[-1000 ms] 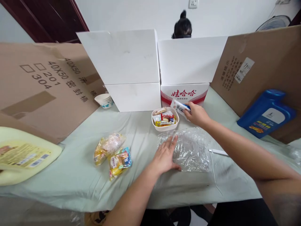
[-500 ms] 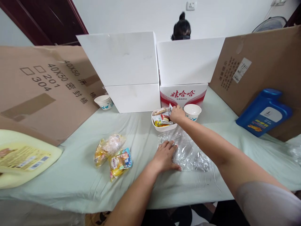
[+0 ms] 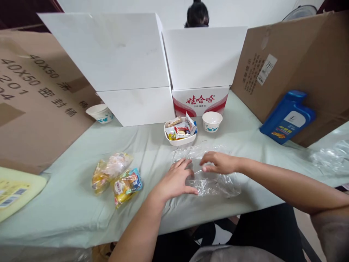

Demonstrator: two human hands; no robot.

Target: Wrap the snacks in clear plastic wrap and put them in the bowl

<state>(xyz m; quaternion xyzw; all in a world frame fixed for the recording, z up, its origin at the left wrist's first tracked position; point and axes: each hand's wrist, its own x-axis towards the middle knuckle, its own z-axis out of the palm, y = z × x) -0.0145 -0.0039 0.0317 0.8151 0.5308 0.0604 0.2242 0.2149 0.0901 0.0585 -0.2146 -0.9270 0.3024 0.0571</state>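
Observation:
My left hand (image 3: 174, 179) lies flat with fingers spread on the left edge of a clear plastic bag (image 3: 215, 182) on the pale green tablecloth. My right hand (image 3: 218, 162) rests on top of the same bag, fingers curled together and pinching at the plastic. Just beyond the bag stands a white bowl (image 3: 180, 141) filled with small wrapped snacks, one white and blue packet (image 3: 191, 123) leaning at its right rim. A small white paper cup (image 3: 212, 121) stands to the right of the bowl.
Two filled snack bags (image 3: 117, 177) lie left of my hands. White boxes (image 3: 131, 69) and brown cardboard (image 3: 297, 58) wall in the table. A blue jug (image 3: 287, 117) leans at right, a yellow container (image 3: 13, 191) at far left, another cup (image 3: 99, 113) at back left. A person's head (image 3: 196, 14) shows behind the boxes.
My right hand left the white and blue packet in the bowl and drew back onto the plastic bag. The left hand stayed on the bag. The view tilted down.

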